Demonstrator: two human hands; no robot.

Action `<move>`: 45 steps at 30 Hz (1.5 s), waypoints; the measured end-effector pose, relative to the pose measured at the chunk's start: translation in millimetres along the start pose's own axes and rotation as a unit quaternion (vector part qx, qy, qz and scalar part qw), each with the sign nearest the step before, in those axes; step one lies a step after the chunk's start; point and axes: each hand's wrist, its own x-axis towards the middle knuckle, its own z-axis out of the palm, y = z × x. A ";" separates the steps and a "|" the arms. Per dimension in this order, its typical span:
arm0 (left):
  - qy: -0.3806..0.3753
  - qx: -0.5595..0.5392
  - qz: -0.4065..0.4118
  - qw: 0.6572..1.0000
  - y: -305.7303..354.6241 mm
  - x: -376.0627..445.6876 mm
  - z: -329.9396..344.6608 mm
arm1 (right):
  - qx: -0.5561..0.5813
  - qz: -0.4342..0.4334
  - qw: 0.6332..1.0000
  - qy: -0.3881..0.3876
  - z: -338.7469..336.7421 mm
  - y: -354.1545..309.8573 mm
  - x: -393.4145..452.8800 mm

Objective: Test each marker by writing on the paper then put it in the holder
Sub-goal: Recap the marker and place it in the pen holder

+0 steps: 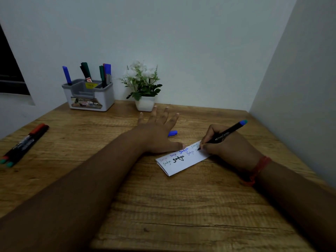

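Right hand point(227, 144) grips black marker point(224, 134), tip on paper point(181, 161) near desk's point(163, 206) right edge. Left hand point(158, 131) flat, fingers spread, thumb pressing paper's far edge. Blue cap point(172, 133) just beside left hand. Holder point(89, 95) with markers at far-left corner, plant pot point(145, 103) beside it. Loose markers point(23, 144) at left edge.

A single wide-angle view looks forward and down from the person's head, close above the wooden desk point(163, 206). It faces the wall behind the desk; both forearms enter from the near edge, and the desk's far corner lies ahead.
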 end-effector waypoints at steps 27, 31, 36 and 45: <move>-0.012 -0.008 0.002 1.000 0.1 -0.8 -1.6 | -0.013 0.001 0.999 0.038 2.1 4.5 1.5; -0.009 -0.004 0.003 1.000 -0.6 1.2 0.1 | -0.021 0.004 0.999 0.033 1.4 2.6 0.2; -0.010 -0.007 0.004 1.000 -0.7 1.2 -0.8 | -0.014 0.007 0.999 0.039 1.6 3.0 1.1; -0.010 -0.007 0.001 1.000 0.4 -0.1 -1.0 | -0.023 0.012 0.998 0.048 2.3 3.5 1.9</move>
